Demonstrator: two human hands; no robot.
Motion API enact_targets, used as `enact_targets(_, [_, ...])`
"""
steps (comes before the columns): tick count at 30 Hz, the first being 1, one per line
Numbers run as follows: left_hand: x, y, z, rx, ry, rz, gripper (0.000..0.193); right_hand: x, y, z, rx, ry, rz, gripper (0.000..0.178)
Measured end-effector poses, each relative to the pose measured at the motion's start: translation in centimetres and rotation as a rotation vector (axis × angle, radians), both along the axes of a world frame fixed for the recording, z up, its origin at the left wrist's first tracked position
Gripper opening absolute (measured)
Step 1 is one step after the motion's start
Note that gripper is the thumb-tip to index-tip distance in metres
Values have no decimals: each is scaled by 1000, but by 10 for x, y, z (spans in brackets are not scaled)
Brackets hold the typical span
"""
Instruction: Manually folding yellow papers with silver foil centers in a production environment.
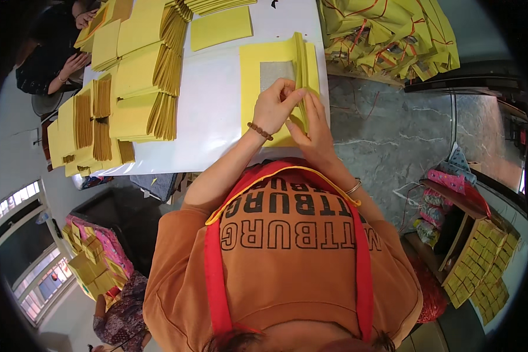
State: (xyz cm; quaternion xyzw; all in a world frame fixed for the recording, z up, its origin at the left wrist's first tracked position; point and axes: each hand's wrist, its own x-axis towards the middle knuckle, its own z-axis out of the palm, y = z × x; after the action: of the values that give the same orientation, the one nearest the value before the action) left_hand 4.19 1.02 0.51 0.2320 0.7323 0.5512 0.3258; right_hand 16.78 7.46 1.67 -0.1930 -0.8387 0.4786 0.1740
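A yellow paper sheet [249,88] with a silver-grey rectangle [270,70] in its middle lies flat near the right edge of the white table. Along its right part, several layers of yellow paper [300,53] stand up in a narrow fold. My left hand [276,105], with a brown bead bracelet at the wrist, pinches the fold's edge between thumb and fingers. On the fold's right side, my right hand [315,129] grips the same layers, fingers lying along them and thumb on the near side. The fingers partly hide the paper between them.
Stacks of folded yellow paper [138,70] fill the table's left side, and a flat yellow packet [220,28] lies at the back. Beyond the right edge are yellow bundles tied with red string [387,35]. A co-worker's hands [76,61] are at far left; another person [123,314] is at lower left.
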Motion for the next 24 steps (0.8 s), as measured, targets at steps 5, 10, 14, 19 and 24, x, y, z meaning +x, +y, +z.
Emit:
enact_targets(5, [5,-1,1,60,-60,91,22,2,4,1,-108,-3,-33,66])
enact_targets(10, [3,-7,4,41,-108,131,19,5,10,4,-81,-27,-111,62])
enact_targets(14, [3,-8,2,111,-208,158,18,0,8,7,-108,115,-185,52])
enact_targets(19, [-4,-15,-3,246,-418,200,17,-18,2,3,-1142,358,-278,53])
enact_targets(24, [-5,-12,-2,324,-555,224,16,-26,1,12,-1312,245,-269,53])
